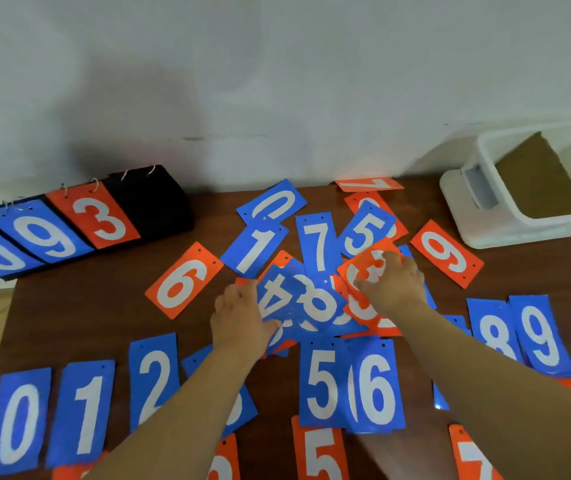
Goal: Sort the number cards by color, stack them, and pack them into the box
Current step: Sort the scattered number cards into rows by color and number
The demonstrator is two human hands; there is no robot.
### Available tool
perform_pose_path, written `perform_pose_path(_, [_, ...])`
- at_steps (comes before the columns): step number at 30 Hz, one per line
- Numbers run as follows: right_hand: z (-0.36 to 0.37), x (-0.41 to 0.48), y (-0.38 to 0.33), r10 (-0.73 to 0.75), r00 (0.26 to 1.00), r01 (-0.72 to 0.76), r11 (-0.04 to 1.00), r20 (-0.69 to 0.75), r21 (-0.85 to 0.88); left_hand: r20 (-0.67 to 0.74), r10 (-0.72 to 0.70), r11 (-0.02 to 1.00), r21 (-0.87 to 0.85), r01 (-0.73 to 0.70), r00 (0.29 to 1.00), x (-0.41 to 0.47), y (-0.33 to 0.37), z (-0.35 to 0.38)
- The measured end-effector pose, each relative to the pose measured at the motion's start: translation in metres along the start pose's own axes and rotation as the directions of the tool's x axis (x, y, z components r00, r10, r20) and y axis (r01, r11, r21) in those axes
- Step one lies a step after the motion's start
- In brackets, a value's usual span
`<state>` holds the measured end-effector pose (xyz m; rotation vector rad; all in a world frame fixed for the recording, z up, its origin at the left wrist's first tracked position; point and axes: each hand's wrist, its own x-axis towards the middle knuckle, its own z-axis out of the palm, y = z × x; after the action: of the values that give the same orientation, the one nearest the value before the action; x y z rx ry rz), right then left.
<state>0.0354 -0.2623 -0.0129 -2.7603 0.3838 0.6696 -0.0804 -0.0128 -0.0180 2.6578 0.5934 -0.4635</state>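
Number cards (318, 244) lie mixed across the table (69, 323) — you are at the color-sorting step; no cards show in the box (554, 221) at the far right corner. Your left hand (242, 317) grips blue cards (315, 299) in the center pile. Your right hand (395, 285) touches an orange card (363, 268), grip unclear. Next, separate orange from blue. Count: roughly fifteen blue, eleven orange, one box — overlaps hide more.

Even soft light, dark shadow on the wall (111, 109) (upper left), slight blur, wide-angle edge bending
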Motion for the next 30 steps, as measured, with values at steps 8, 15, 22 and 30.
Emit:
perform_pose_path(8, [0.001, 0.013, -0.002, -0.034, 0.998, 0.033, 0.999, -0.047, -0.008, 0.017, -0.045, 0.973, -0.224, 0.047, 0.999, 0.006, -0.007, 0.004])
perform_pose_path(15, [-0.001, 0.014, -0.004, 0.023, 0.999, -0.024, 1.0, -0.03, -0.003, -0.051, -0.094, 0.947, -0.313, 0.074, 0.994, 0.0, -0.009, -0.014])
perform_pose_path(22, [-0.011, 0.015, -0.002, 0.038, 0.999, -0.039, 0.998, -0.026, -0.039, -0.083, -0.104, 0.875, -0.482, 0.051, 0.991, -0.01, -0.015, -0.027])
perform_pose_path(30, [-0.043, -0.018, 0.009, -0.05, 0.961, 0.178, 0.864, -0.273, 0.471, -0.198, -0.052, 0.85, -0.523, -0.061, 0.979, -0.019, -0.006, -0.056])
